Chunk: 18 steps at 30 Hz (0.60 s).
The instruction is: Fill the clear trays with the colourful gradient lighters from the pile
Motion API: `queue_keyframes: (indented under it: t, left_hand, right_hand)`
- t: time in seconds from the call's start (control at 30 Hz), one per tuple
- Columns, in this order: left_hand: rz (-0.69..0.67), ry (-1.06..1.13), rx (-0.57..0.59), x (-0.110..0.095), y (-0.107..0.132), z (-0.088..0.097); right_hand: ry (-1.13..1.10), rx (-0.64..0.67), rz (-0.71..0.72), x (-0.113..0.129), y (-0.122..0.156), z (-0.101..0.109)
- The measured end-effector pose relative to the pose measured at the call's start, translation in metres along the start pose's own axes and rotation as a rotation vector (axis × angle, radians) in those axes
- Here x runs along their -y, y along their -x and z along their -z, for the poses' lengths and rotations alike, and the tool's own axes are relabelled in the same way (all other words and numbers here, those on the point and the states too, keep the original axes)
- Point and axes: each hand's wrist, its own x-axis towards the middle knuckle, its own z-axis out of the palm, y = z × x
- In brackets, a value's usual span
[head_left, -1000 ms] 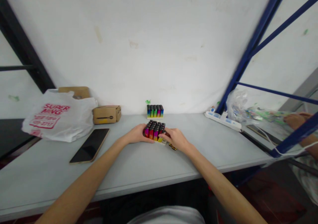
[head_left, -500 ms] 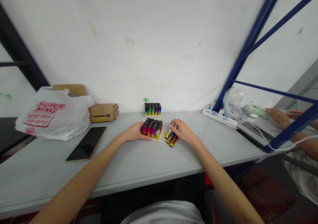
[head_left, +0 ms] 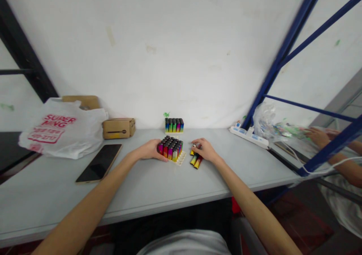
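Note:
A white tray [head_left: 180, 159] packed with several upright rainbow-coloured lighters [head_left: 170, 148] stands in the middle of the grey table [head_left: 158, 187]. My left hand [head_left: 149, 150] curls round the tray's left side and holds it. My right hand [head_left: 204, 149] rests just right of the tray, fingers pinched on one lighter [head_left: 194, 146]. Two more loose lighters [head_left: 196, 161] lie flat on the table under that hand. A second small block of upright lighters [head_left: 174, 125] stands against the wall behind.
At the left lie a black phone [head_left: 98, 167], a white plastic bag [head_left: 60, 133] and a small cardboard box [head_left: 118, 128]. A white power strip [head_left: 249, 136] and a clear bag [head_left: 271, 122] sit at the right by blue shelf posts [head_left: 278, 63]. Another person's hands [head_left: 319, 135] work at the far right.
My right hand has left the tray's right side, moved right to the loose lighters and closed on one. The left hand stays on the tray.

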Motion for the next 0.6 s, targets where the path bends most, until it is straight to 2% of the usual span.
queue_keyframes:
  t: [0.13, 0.23, 0.33, 0.5, 0.6]
  left_hand:
    - [-0.012, 0.037, 0.031, -0.002, 0.001, 0.001]
    - [-0.027, 0.041, 0.024, -0.004, 0.002, -0.001]
    - [-0.052, 0.038, -0.002, -0.004, 0.002, -0.006]
    - [-0.046, 0.016, -0.022, 0.001, 0.001, -0.010]
    - [-0.050, 0.035, -0.018, 0.003, 0.000, -0.010]
  right_hand:
    - [0.121, -0.122, -0.173, 0.007, -0.005, -0.007]
    - [0.213, -0.039, -0.270, 0.014, -0.011, -0.013]
    - [0.190, 0.011, -0.284, 0.015, -0.018, -0.016]
    - [-0.240, -0.094, -0.116, 0.001, -0.023, -0.008]
    - [-0.612, -0.174, -0.142, -0.001, -0.021, -0.002]
